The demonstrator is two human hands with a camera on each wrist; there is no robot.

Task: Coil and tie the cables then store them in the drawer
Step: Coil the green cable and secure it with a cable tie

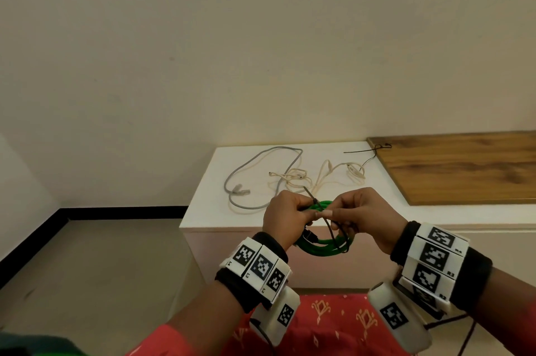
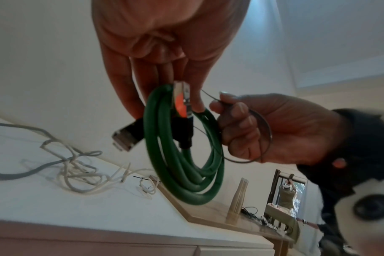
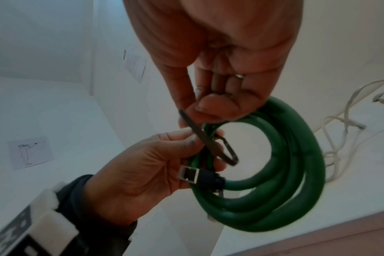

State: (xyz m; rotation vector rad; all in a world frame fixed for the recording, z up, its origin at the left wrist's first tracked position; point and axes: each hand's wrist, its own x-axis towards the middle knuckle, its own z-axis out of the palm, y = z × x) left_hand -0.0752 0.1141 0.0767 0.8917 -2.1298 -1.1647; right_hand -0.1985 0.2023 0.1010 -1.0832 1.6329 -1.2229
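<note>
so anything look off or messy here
Nothing damaged. The green cable is coiled neatly, gripped by the left hand, while the right hand pinches a black tie looped round it. The grey cable and white cable sprawl loose and tangled on the cabinet.

white cabinet top [image 1: 203, 205], loose cables [image 1: 261, 178]

Cream wall [image 1: 261, 36]; grey floor [image 1: 87, 268], black skirting [image 1: 121, 212]; white cabinet [image 1: 203, 210] bearing wooden board [image 1: 464, 170].
</note>
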